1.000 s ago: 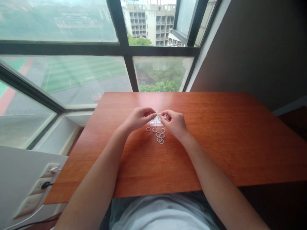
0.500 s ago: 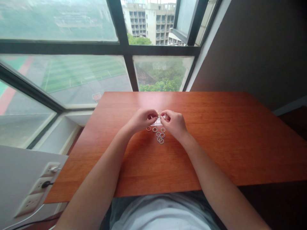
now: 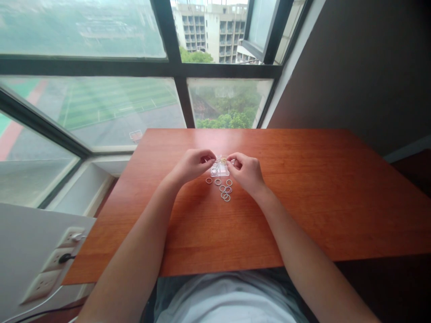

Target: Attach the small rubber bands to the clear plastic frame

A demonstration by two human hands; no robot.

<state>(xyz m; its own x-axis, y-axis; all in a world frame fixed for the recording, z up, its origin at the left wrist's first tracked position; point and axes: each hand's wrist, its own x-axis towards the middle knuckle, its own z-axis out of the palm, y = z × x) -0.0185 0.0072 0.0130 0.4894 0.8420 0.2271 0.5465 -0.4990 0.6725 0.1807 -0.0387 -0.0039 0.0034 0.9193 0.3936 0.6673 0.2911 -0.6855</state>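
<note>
The rings point(image 3: 225, 193) are pale grey to whitish, and the box point(image 3: 220, 174) is clear, with a touch of gold-yellow inside. The table point(image 3: 336, 193) is reddish brown with a streaky wood grain, glossed pinkish white near its far edge. The shirt point(image 3: 232, 300) is pale grey-white. Dark grey-green colours the window frame point(image 3: 101, 67). Outside, the field point(image 3: 117, 103) has lighter and darker green stripes with white lines, the track point(image 3: 20, 121) is pinkish red, the trees point(image 3: 232, 120) bright green, and the building point(image 3: 212, 33) off-white with a grid of dark openings. The sockets point(image 3: 43, 285) are white, one plug point(image 3: 64, 258) black.
</note>
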